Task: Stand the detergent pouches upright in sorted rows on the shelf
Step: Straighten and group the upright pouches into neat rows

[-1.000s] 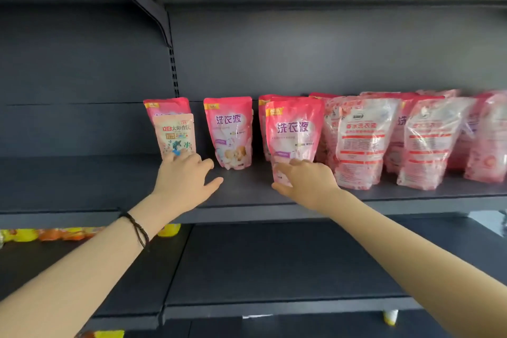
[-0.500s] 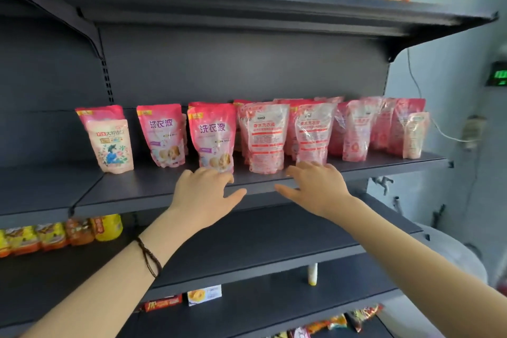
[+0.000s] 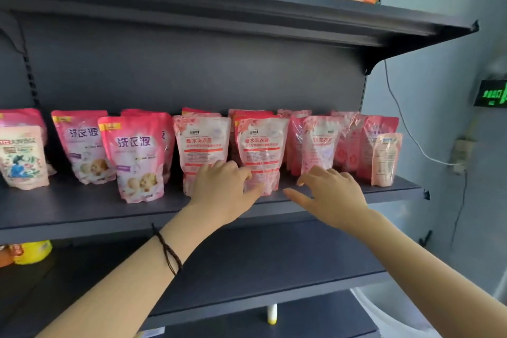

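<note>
The detergent pouches stand upright in a row along the grey shelf, deep pink ones to the left and paler ones to the right. The left hand lays loosely bent fingers against the base of two middle pouches, its grip wide and clasping nothing. The right hand hovers just beside, fingers spread, grip wide.

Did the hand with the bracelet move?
Yes. The left hand went right along the shelf, from the small cream pouch to the white-label pouch.
</note>
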Demonstrator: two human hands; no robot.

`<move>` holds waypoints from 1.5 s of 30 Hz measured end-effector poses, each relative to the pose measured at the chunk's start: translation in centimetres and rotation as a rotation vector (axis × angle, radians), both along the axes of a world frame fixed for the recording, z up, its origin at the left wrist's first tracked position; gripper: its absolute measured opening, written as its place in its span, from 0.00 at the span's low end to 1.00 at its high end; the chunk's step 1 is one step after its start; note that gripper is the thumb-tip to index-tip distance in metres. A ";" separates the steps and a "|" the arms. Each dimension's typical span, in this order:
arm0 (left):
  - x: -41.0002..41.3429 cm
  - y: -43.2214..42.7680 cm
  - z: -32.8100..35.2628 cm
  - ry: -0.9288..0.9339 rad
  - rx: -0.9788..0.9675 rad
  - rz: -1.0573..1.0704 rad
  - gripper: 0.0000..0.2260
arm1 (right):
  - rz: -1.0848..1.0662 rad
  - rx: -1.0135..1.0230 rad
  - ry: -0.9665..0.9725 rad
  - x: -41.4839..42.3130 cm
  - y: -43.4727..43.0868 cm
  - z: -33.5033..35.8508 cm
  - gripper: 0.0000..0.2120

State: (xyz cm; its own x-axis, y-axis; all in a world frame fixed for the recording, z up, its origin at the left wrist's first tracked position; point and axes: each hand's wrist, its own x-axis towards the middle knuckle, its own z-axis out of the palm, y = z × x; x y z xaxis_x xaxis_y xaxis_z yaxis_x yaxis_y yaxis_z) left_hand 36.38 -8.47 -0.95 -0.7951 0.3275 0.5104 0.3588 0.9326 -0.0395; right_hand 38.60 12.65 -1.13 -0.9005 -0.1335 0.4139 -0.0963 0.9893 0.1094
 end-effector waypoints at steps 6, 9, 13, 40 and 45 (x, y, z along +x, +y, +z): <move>-3.7 5.7 0.3 -0.017 -0.007 0.034 0.25 | 0.050 0.023 0.027 -4.8 4.9 0.7 0.25; -5.7 7.9 0.4 -0.018 -0.011 0.017 0.24 | 0.049 0.003 0.020 -7.1 7.0 0.6 0.25; -8.9 10.5 1.1 -0.007 0.031 -0.046 0.22 | 0.056 -0.011 0.016 -10.1 9.7 0.9 0.25; -23.7 28.0 -4.6 0.156 1.720 -0.208 0.13 | 0.469 -1.679 -0.091 -27.5 19.0 -4.7 0.05; -24.1 28.6 -4.6 0.131 1.817 -0.194 0.11 | 0.452 -1.828 -0.098 -28.3 18.4 -5.6 0.10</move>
